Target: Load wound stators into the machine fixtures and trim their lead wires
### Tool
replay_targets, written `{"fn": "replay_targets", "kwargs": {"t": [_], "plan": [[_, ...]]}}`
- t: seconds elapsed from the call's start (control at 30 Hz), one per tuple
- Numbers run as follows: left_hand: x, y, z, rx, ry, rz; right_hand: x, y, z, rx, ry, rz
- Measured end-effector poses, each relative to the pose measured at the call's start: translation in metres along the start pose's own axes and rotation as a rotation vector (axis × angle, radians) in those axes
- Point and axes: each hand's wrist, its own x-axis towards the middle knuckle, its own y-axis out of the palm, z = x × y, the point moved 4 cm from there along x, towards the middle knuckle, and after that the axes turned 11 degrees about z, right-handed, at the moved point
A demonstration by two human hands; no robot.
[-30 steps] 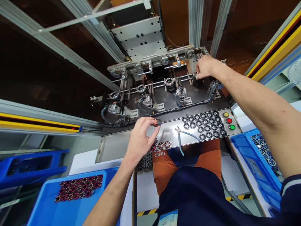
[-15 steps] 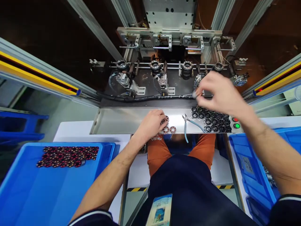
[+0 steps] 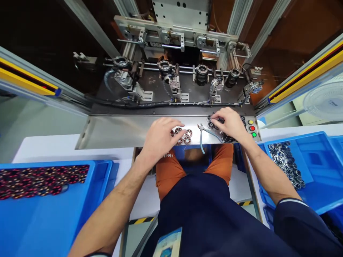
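My left hand [image 3: 159,137] rests palm down on the steel shelf [image 3: 115,131], its fingers over a small cluster of copper-wound stator rings [image 3: 185,135]. My right hand [image 3: 227,123] lies on a group of unwound dark stator rings [image 3: 227,138] at the shelf's right end, fingers curled among them. Whether either hand has a ring pinched is hidden by the fingers. Blue-handled cutters [image 3: 203,137] lie on the shelf between my two hands.
Behind the shelf stands a winding machine with several round fixtures [image 3: 201,74]. Yellow, red and green buttons [image 3: 252,128] sit at the shelf's right end. A blue bin of wound rings [image 3: 40,180] is at left, a blue bin of bare rings [image 3: 285,162] at right.
My right hand came back from the machine's far-right fixture down onto the dark rings. My left hand lowered the wound ring it held up onto the cluster on the shelf.
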Motion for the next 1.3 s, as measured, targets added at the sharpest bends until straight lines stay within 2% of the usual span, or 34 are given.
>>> {"fn": "replay_targets", "kwargs": {"t": [0.1, 0.27, 0.37, 0.47, 0.63, 0.77, 0.93, 1.03, 1.17, 1.23, 1.3], "plan": [[0.034, 0.019, -0.028, 0.033, -0.061, 0.022, -0.021, -0.003, -0.027, -0.020, 0.177, -0.035], [0.093, 0.072, -0.060, 0.087, -0.116, 0.084, -0.030, 0.021, -0.030, -0.029, 0.294, 0.000], [0.102, 0.093, -0.063, 0.111, -0.121, 0.099, -0.028, 0.028, -0.029, -0.021, 0.331, 0.012], [0.097, 0.098, -0.058, 0.111, -0.115, 0.112, -0.027, 0.030, -0.032, -0.002, 0.350, 0.012], [0.089, 0.096, -0.053, 0.054, -0.090, 0.157, -0.027, 0.031, -0.036, 0.039, 0.372, -0.019], [0.091, 0.094, -0.057, -0.043, -0.049, 0.168, -0.027, 0.030, -0.034, 0.076, 0.352, -0.064], [0.084, 0.077, -0.064, -0.204, -0.029, 0.054, -0.026, 0.032, -0.028, 0.205, 0.266, -0.084], [0.063, 0.054, -0.064, -0.333, -0.034, -0.061, -0.028, 0.025, -0.020, 0.344, 0.190, -0.104], [0.017, 0.019, -0.061, -0.576, -0.006, -0.216, -0.040, 0.004, 0.002, 0.587, 0.034, -0.077], [-0.008, 0.011, -0.058, -0.731, -0.016, -0.274, -0.048, -0.007, 0.017, 0.844, -0.067, -0.009], [-0.032, 0.012, -0.054, -0.828, -0.067, -0.303, -0.056, -0.017, 0.034, 1.199, -0.183, 0.094]]}}
